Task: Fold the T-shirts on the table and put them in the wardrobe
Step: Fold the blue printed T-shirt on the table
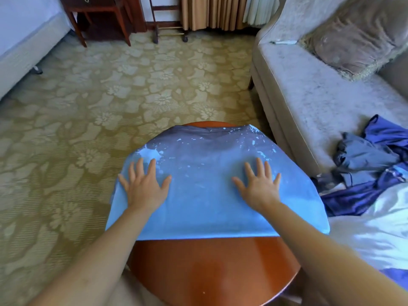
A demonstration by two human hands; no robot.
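A light blue T-shirt [205, 184], fading to grey with pale splashes at its far end, lies spread flat over a round wooden table [212, 268]. Its edges hang over the table's left and right sides. My left hand [144, 185] rests flat on the shirt's left part with its fingers spread. Flat on the right part lies my right hand [258, 184], fingers spread too. More clothes, grey and dark blue [371, 164], lie in a crumpled heap on the sofa at the right. No wardrobe is in view.
A beige sofa [309, 100] with a cushion [357, 40] stands to the right of the table. White fabric [371, 235] lies at the lower right. Patterned carpet [110, 96] stretches ahead. A bed [24, 40], a dark wooden side table [99, 16] and curtains [216, 12] stand at the back.
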